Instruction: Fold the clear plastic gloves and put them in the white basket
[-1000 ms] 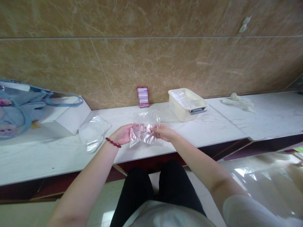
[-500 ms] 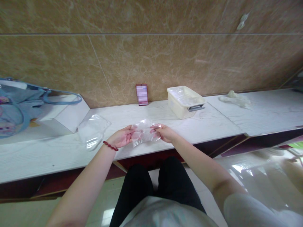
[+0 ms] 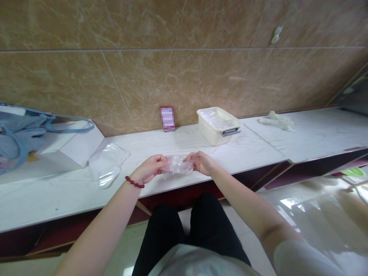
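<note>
A crinkled clear plastic bag point(image 3: 177, 165) is stretched between my two hands, just over the front part of the white counter. My left hand point(image 3: 151, 168), with a dark red bead bracelet at the wrist, pinches its left side. On the other side, my right hand point(image 3: 202, 163) grips the right edge between thumb and fingers. Whether anything lies inside the bag I cannot make out. Left of my hands, a flat clear plastic sheet or bag point(image 3: 110, 165) rests on the counter.
A cream basket point(image 3: 214, 130) holding clear plastic stands behind my right hand. A phone-like card point(image 3: 167, 119) leans on the tiled wall. At left are a white box point(image 3: 77, 147) and a blue bag point(image 3: 17, 134). Whitish crumpled material point(image 3: 277, 121) lies to the right.
The plastic bag is more bunched up and held a little lower. My left fingers have closed over its edge, the palm turning down. The whole view has shifted slightly.
</note>
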`<state>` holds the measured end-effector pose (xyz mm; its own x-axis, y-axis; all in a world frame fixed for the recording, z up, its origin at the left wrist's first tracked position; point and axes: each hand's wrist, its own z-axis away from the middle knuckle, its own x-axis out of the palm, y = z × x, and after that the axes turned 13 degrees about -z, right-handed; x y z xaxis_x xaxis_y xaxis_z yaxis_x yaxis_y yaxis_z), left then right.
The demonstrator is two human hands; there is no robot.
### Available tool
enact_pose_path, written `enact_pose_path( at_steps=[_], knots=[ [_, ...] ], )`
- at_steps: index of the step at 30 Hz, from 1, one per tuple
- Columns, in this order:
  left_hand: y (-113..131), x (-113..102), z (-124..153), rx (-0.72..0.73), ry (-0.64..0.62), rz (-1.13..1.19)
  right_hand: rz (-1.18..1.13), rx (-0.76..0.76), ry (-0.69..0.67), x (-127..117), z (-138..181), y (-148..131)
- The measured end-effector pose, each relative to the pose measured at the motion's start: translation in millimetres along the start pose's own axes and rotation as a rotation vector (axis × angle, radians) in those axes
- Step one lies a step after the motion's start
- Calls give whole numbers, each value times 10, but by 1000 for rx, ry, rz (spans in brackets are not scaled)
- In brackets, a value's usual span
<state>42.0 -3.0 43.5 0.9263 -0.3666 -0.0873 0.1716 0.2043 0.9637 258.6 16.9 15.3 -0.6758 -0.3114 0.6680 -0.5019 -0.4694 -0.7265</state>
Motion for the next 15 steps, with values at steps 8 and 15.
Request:
enact_pose_path(
  at_steps=[8, 15],
  knots=[
    [438, 357, -439, 147, -39, -194, 446, -120, 158, -190, 280, -650],
    [1072, 668, -1295, 299, 21, -306, 865, -372, 323, -548, 116, -1751]
  ],
)
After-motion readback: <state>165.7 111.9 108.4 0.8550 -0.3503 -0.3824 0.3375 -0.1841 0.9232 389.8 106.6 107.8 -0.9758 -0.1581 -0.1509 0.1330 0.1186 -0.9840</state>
